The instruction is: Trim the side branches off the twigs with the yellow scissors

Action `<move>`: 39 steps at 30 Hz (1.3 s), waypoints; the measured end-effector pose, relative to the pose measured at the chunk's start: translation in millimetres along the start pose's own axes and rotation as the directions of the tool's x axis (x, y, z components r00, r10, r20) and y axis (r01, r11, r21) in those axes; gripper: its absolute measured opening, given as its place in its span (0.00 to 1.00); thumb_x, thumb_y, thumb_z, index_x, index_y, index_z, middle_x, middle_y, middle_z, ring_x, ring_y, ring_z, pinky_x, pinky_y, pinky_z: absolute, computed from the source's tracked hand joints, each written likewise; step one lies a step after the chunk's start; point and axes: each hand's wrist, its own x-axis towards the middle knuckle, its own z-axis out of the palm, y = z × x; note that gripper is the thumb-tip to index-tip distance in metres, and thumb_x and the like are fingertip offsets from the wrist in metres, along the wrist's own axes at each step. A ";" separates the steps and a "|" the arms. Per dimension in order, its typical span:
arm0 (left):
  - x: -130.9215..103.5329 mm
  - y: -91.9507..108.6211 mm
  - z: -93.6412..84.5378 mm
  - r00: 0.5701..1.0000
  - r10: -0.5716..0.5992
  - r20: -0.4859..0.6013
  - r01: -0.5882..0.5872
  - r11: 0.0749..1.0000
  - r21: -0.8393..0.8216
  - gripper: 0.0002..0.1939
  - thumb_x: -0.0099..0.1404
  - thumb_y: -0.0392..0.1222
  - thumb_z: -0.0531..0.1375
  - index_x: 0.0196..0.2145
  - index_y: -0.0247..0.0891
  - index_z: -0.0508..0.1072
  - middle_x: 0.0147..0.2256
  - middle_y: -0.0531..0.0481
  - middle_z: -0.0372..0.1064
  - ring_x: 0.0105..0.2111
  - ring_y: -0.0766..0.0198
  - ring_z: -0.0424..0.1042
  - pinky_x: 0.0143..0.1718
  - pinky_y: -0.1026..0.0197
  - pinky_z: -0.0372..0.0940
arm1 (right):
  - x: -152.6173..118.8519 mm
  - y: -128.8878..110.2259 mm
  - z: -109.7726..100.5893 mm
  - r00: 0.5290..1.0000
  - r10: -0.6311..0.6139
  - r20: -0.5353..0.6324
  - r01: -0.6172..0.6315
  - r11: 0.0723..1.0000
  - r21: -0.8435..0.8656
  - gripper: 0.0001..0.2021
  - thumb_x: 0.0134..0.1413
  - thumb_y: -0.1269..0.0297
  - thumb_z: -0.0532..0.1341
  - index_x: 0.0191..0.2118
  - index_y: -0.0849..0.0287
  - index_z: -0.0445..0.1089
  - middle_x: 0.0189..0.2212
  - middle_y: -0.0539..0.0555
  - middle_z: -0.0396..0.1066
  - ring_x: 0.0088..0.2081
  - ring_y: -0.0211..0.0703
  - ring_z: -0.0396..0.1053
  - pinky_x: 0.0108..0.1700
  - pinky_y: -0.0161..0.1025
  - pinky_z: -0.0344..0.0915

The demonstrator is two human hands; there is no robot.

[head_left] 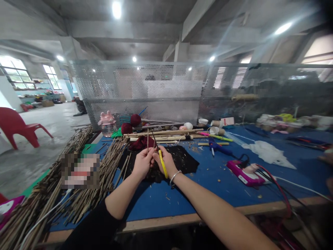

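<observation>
My left hand [142,162] pinches a thin brown stick [148,139] that stands upright from its fingers. Close beside it, my right hand [166,162] is wrapped round scissors with yellow handles [163,164], their dark blades pointing up and away. The fingertips of both hands nearly meet at the stick's lower part. Under the hands lies a black cloth [186,159] with small chips on it. Dark red yarn [140,143] sits just behind my left hand. A silver bracelet circles my right wrist.
Bundles of thin sticks [104,180] cover the table's left side. Behind the hands are bamboo rods [169,132], red yarn balls [135,120] and a pink jar [107,124]. A blue glue gun [220,148], a magenta power strip [246,173] with cables and a white plastic bag [270,152] lie right.
</observation>
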 end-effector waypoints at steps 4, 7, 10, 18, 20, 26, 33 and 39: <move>1.0 1.4 -1.1 1.000 0.004 0.010 -0.004 1.000 0.008 0.23 0.49 0.57 0.61 0.32 0.34 0.70 0.13 0.61 0.54 0.12 0.77 0.50 0.13 0.74 0.48 | 0.8 0.6 1.0 1.000 0.002 -0.031 -0.003 1.000 -0.018 0.17 0.51 0.53 0.57 0.42 0.60 0.64 0.25 0.50 0.69 0.24 0.37 0.66 0.27 0.31 0.61; 2.0 1.5 -2.2 1.000 0.020 -0.006 -0.020 1.000 0.012 0.23 0.49 0.57 0.61 0.32 0.33 0.71 0.14 0.60 0.55 0.12 0.77 0.51 0.13 0.73 0.49 | 0.9 2.2 0.0 1.000 0.006 -0.013 -0.007 0.999 -0.037 0.18 0.52 0.53 0.56 0.43 0.60 0.63 0.25 0.50 0.69 0.25 0.37 0.65 0.28 0.32 0.61; 2.7 0.6 -2.8 0.998 0.046 -0.035 -0.046 0.999 0.016 0.23 0.48 0.56 0.62 0.32 0.32 0.72 0.15 0.58 0.58 0.13 0.76 0.54 0.14 0.73 0.52 | 0.2 3.7 -2.2 0.999 -0.010 0.041 0.013 0.996 -0.089 0.20 0.51 0.53 0.57 0.47 0.59 0.60 0.26 0.50 0.69 0.26 0.38 0.66 0.30 0.32 0.62; 1.3 1.0 -1.1 0.999 0.045 -0.016 -0.045 0.999 0.001 0.22 0.46 0.55 0.63 0.30 0.32 0.72 0.17 0.57 0.61 0.13 0.77 0.56 0.13 0.72 0.54 | -0.4 -0.7 -4.6 0.994 -0.029 0.106 0.038 0.996 -0.081 0.23 0.51 0.51 0.57 0.49 0.59 0.56 0.25 0.49 0.68 0.25 0.38 0.66 0.30 0.33 0.62; 1.6 1.4 -1.4 0.999 0.039 -0.027 -0.039 0.999 -0.007 0.22 0.46 0.55 0.64 0.30 0.32 0.72 0.16 0.58 0.60 0.13 0.76 0.56 0.13 0.72 0.53 | -0.1 -3.6 -4.8 0.992 -0.022 0.121 0.026 0.999 -0.033 0.21 0.52 0.52 0.56 0.47 0.59 0.58 0.22 0.48 0.68 0.24 0.37 0.66 0.29 0.32 0.62; 5.4 -1.5 -5.0 0.998 0.037 -0.042 -0.038 0.999 -0.006 0.22 0.47 0.55 0.63 0.31 0.33 0.71 0.15 0.59 0.58 0.13 0.77 0.55 0.13 0.73 0.52 | 0.6 -5.5 -4.6 0.998 0.004 0.058 -0.002 0.999 -0.041 0.18 0.51 0.53 0.58 0.43 0.60 0.62 0.23 0.50 0.70 0.24 0.37 0.67 0.28 0.31 0.62; 5.8 -1.5 -7.3 0.997 0.053 -0.060 -0.051 0.998 0.025 0.22 0.47 0.55 0.63 0.31 0.33 0.71 0.17 0.57 0.61 0.14 0.76 0.58 0.15 0.72 0.55 | 0.4 -5.1 -1.7 0.999 -0.024 -0.021 0.021 0.992 -0.123 0.17 0.50 0.54 0.57 0.40 0.62 0.66 0.22 0.50 0.69 0.23 0.36 0.64 0.27 0.30 0.60; 4.6 -4.0 -9.3 0.996 0.068 -0.059 -0.067 0.998 0.022 0.22 0.49 0.56 0.61 0.32 0.33 0.71 0.14 0.59 0.58 0.12 0.76 0.55 0.13 0.72 0.51 | -0.2 -3.9 -3.1 0.999 -0.004 0.043 0.012 0.982 -0.188 0.17 0.51 0.55 0.56 0.43 0.62 0.63 0.25 0.50 0.68 0.24 0.37 0.64 0.28 0.32 0.60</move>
